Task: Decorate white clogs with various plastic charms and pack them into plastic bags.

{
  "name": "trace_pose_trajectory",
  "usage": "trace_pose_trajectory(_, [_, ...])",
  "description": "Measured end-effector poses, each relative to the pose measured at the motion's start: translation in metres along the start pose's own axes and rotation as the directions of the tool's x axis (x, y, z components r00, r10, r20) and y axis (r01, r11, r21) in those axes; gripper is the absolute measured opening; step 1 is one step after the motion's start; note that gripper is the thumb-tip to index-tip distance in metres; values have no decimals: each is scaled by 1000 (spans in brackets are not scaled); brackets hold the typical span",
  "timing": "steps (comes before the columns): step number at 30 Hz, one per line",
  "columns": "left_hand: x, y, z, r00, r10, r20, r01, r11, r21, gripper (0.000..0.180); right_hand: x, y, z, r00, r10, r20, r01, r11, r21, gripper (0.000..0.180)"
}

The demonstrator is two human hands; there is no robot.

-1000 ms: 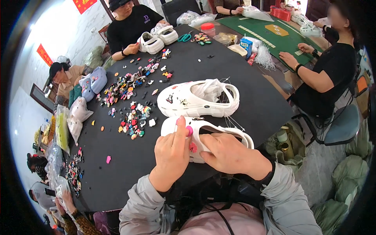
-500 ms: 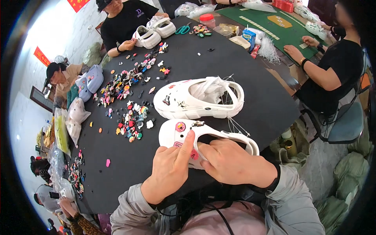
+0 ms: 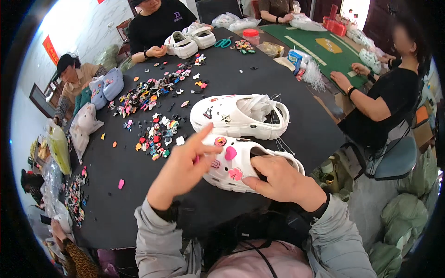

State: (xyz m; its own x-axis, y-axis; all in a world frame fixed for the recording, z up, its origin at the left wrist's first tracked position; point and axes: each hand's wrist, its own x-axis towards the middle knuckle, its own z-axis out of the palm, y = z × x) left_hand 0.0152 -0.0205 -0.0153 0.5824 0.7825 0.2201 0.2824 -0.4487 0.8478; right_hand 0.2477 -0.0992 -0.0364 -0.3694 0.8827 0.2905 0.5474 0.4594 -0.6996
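A white clog (image 3: 222, 180) with pink charms lies in front of me. On its upper I see a doughnut charm (image 3: 220, 142), a heart charm (image 3: 230, 153) and a flower charm (image 3: 235, 174). My right hand (image 3: 282, 178) grips it at the foot opening, fingers inside and thumb on the outer side. Over the toe hovers my left hand (image 3: 183, 169), slightly blurred, index finger stretched out and fingers apart. A bit of pink shows between its fingers; whether it lies on the clog behind, I cannot tell. Just beyond stands a second white clog (image 3: 250, 118), stuffed with white wrapping.
Loose charms lie in piles (image 3: 143, 97) on the black table (image 3: 139, 199), left of the clogs. Teal scissors (image 3: 223, 42) and a red-lidded jar (image 3: 251, 36) are at the far side. Other people work around this table and a green one (image 3: 296, 41). A chair (image 3: 394, 157) stands at right.
My left hand has lifted off the clog's upper and shifted left. The pink heart now shows there. My right hand keeps its grip, and the whole view has turned a little.
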Motion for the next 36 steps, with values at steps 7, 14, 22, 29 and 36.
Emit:
trace_pose_trajectory(7, [19, -64, -29, 924, -274, -266, 190, 934, -302, 44, 5, -24, 6, 985, -166, 49, 173, 932, -319, 24])
trace_pose_trajectory(14, [17, -97, -38, 831, -530, -169, 163, 523, -837, 44, 32, -14, -2, 951, -265, -161, 146, 841, -522, 29])
trace_pose_trajectory(22, [15, -110, -38, 912, -399, -97, 94, 432, -897, 38, 65, -1, 11, 939, -38, -343, -114, 905, -411, 51])
trace_pose_trajectory(29, [16, -117, -39, 904, -402, -144, 72, 475, -877, 27, 68, 21, 6, 943, -111, -314, -8, 935, -355, 38])
trace_pose_trajectory(36, [35, -59, -70, 943, -193, -270, -52, 716, -696, 24, 70, 11, 0, 952, -220, -212, 169, 958, -232, 31])
